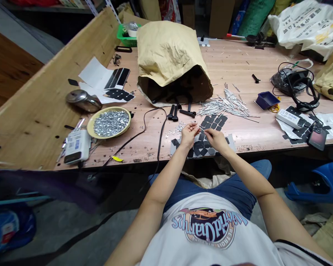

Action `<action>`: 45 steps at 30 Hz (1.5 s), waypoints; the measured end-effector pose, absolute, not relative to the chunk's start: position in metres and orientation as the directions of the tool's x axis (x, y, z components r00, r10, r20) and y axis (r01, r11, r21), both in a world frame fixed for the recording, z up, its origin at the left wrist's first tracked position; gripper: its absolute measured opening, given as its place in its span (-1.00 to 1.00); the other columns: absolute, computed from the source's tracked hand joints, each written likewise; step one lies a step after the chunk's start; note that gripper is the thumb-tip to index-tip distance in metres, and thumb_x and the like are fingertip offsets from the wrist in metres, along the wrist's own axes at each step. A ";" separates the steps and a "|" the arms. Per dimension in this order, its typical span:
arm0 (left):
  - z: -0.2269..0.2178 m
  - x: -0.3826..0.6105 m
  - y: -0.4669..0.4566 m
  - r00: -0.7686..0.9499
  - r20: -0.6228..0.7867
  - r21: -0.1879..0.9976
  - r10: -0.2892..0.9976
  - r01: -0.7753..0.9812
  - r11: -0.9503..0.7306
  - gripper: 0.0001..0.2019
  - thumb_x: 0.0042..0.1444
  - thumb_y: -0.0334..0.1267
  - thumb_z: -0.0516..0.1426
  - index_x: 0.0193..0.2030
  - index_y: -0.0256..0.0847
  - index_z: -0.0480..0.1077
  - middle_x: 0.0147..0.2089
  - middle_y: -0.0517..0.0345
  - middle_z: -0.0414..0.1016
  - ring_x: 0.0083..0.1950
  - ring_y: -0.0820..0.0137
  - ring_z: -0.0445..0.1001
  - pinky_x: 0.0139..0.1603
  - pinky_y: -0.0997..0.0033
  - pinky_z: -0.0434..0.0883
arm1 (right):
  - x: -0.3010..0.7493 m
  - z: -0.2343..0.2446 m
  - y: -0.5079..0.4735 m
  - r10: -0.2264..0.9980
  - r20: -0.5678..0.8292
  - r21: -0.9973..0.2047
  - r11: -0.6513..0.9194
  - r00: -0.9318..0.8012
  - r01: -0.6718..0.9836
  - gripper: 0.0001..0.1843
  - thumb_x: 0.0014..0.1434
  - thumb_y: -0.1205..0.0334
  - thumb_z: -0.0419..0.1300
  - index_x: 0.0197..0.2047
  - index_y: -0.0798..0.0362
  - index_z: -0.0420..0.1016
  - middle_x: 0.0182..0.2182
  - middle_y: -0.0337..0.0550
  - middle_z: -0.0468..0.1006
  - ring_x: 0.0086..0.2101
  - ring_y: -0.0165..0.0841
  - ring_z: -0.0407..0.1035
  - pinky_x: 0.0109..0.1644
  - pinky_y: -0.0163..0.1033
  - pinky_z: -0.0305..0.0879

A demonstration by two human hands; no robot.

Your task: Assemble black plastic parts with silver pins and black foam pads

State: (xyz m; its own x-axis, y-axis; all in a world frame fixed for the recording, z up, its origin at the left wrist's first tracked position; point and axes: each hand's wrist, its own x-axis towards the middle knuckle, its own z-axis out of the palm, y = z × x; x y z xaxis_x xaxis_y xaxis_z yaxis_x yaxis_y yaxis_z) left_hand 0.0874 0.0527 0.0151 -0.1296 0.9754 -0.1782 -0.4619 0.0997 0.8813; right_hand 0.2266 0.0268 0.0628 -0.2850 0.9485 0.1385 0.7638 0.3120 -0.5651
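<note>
Above the front edge of the table, my left hand [189, 136] and my right hand [217, 140] meet with fingertips pinched. A thin metal rod [201, 128] shows between them, its one end in my right fingers. What my left fingers pinch is too small to make out. Beneath the hands lies a mat of black adhesive patches [211, 122] on grey sheet. Just left of it are scattered small metal pieces [177, 129]. Behind my right hand spreads a loose pile of metal rods [229, 105]. Several black plastic handles [172, 112] lie behind the small pieces.
A large brown paper sack [169, 51] lies open toward me, with black parts inside. To the left stand a yellow bowl [90, 127] of small metal pieces and a white power bank [77, 146]. A black cable [161, 136] crosses the table. Rightward sits a purple tray [267, 100].
</note>
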 end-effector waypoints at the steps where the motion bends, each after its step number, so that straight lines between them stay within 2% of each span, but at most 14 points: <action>1: 0.015 0.089 0.048 -0.139 -0.179 0.858 0.974 -0.507 0.086 -0.76 -0.16 -0.35 0.30 -0.35 -0.25 0.35 -0.50 0.28 0.41 -0.47 0.54 0.45 -0.35 0.51 0.40 | 0.224 0.064 0.024 0.951 0.130 -0.561 0.304 -0.280 0.770 -0.76 0.24 0.21 0.04 -0.18 -0.01 0.54 -0.27 -0.14 0.63 -0.29 -0.29 0.50 -0.21 -0.28 0.33; 5: 0.015 0.094 0.037 -0.235 -0.122 0.854 0.964 -0.519 -0.019 -0.69 -0.23 -0.31 0.34 -0.34 -0.24 0.34 -0.49 0.28 0.43 -0.47 0.55 0.46 -0.35 0.52 0.40 | 0.220 0.068 0.017 0.958 0.089 -0.526 0.278 -0.273 0.804 -0.75 0.24 0.22 0.04 -0.16 -0.02 0.54 -0.25 -0.12 0.63 -0.27 -0.26 0.51 -0.22 -0.26 0.32; 12: 0.016 0.103 0.029 -0.429 0.050 0.907 0.902 -0.358 -0.221 -0.74 -0.15 -0.23 0.31 -0.35 -0.24 0.36 -0.47 0.23 0.44 -0.43 0.51 0.47 -0.30 0.48 0.41 | 0.217 0.071 0.010 0.968 0.051 -0.501 0.236 -0.244 0.833 -0.74 0.25 0.22 0.01 -0.16 -0.02 0.53 -0.24 -0.12 0.63 -0.24 -0.24 0.51 -0.21 -0.25 0.33; 15: 0.015 0.103 0.029 -0.448 0.031 0.898 0.894 -0.380 -0.222 -0.72 -0.18 -0.22 0.33 -0.35 -0.23 0.37 -0.48 0.24 0.43 -0.43 0.52 0.46 -0.28 0.47 0.41 | 0.215 0.070 0.008 0.969 0.062 -0.530 0.235 -0.238 0.815 -0.75 0.25 0.22 0.02 -0.15 -0.03 0.52 -0.21 -0.13 0.62 -0.21 -0.25 0.51 -0.19 -0.25 0.34; 21: 0.018 0.100 0.030 -0.347 -0.039 0.857 0.937 -0.494 -0.148 -0.66 -0.34 -0.25 0.39 -0.39 -0.25 0.41 -0.48 0.25 0.45 -0.42 0.55 0.44 -0.29 0.51 0.42 | 0.216 0.066 0.006 0.967 0.105 -0.578 0.248 -0.231 0.777 -0.76 0.23 0.26 0.04 -0.16 0.00 0.54 -0.19 -0.12 0.62 -0.18 -0.27 0.51 -0.12 -0.26 0.35; 30: 0.020 0.104 0.026 -0.445 -0.021 0.914 0.895 -0.371 -0.163 -0.79 -0.12 -0.23 0.30 -0.36 -0.24 0.42 -0.47 0.23 0.46 -0.43 0.53 0.45 -0.26 0.47 0.42 | 0.214 0.065 0.003 0.971 0.127 -0.593 0.236 -0.200 0.770 -0.76 0.23 0.24 0.04 -0.18 -0.03 0.54 -0.23 -0.16 0.63 -0.22 -0.27 0.51 -0.15 -0.26 0.36; 36: 0.022 0.105 0.025 -0.461 -0.044 0.914 0.886 -0.377 -0.151 -0.73 -0.18 -0.31 0.32 -0.29 -0.24 0.40 -0.47 0.27 0.44 -0.39 0.54 0.47 -0.15 0.45 0.43 | 0.212 0.064 0.001 0.979 0.118 -0.584 0.206 -0.169 0.785 -0.76 0.23 0.23 0.03 -0.19 -0.04 0.54 -0.24 -0.15 0.62 -0.22 -0.25 0.50 -0.17 -0.24 0.35; 45: 0.022 0.104 0.022 -0.418 0.000 0.916 0.909 -0.364 -0.167 -0.70 -0.23 -0.37 0.33 -0.31 -0.23 0.38 -0.50 0.30 0.43 -0.44 0.55 0.44 -0.22 0.48 0.40 | 0.216 0.060 -0.002 0.972 0.137 -0.600 0.235 -0.191 0.765 -0.76 0.22 0.24 0.05 -0.20 -0.03 0.55 -0.21 -0.14 0.62 -0.19 -0.24 0.51 -0.13 -0.22 0.37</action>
State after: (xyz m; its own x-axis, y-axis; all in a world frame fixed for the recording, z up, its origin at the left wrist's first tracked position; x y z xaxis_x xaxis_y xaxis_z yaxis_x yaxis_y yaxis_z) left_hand 0.1036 0.0219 0.0218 -0.4177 0.9086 -0.0001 -0.3645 -0.1675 0.9160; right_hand 0.2161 -0.0016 0.0604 -0.1913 0.9720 0.1365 0.7651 0.2348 -0.5996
